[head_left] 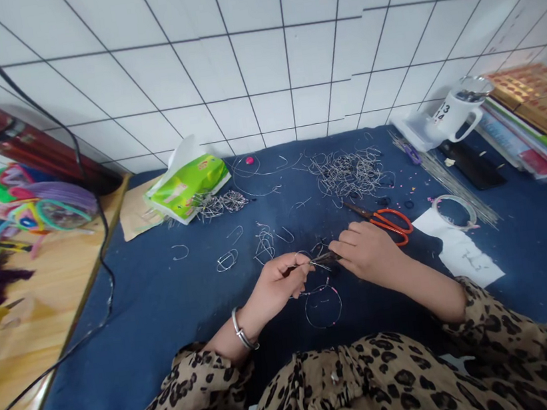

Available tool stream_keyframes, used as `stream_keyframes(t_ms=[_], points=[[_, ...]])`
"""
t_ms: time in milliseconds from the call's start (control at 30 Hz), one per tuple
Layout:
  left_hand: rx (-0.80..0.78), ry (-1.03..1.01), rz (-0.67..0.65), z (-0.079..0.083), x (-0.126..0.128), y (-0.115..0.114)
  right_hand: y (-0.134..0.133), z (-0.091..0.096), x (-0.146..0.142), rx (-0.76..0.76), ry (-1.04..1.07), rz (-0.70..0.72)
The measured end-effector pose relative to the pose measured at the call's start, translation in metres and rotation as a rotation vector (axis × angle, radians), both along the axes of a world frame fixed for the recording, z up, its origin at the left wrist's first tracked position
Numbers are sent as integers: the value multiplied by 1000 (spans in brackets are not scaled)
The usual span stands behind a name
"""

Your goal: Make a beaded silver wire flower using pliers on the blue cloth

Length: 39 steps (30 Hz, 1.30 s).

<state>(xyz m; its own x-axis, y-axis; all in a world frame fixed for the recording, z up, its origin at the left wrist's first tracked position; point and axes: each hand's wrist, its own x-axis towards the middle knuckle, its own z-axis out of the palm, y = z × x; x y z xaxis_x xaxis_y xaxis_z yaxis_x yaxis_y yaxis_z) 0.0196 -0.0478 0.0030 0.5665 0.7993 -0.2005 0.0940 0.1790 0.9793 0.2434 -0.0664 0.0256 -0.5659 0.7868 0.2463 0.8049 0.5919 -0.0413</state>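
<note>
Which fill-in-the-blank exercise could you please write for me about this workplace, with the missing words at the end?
The left hand and the right hand are above a dark ____ cloth.
The scissors lie closer to the ____ hand.
The mug shows the numbers 13 and ____.

Missing words: blue; right; 14.

The white mug [448, 118] at the right, near the tiled wall [316, 51], bears the numbers "13" and "14" in dark figures, the 13 set above the 14. The torn white paper [453, 245] on the surface [168, 326] has pen strokes too faint to read. Print on the green tissue packet [183, 188] and on the stacked booklets [520, 132] is too blurred to make out.
</note>
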Motion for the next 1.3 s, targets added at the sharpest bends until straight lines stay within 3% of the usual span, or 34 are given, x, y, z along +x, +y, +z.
stream_keyframes(t_ms=[867, 1033, 1300], points=[[-24, -22, 53, 3, 3, -4, 1, -5, -1, -20, 53, -10], [-60, -69, 103, 1, 5, -3, 5, -4, 4, -129, 129, -25], [-265, -203, 195, -2, 10, -3, 7, -6, 10, -388, 347, -167]])
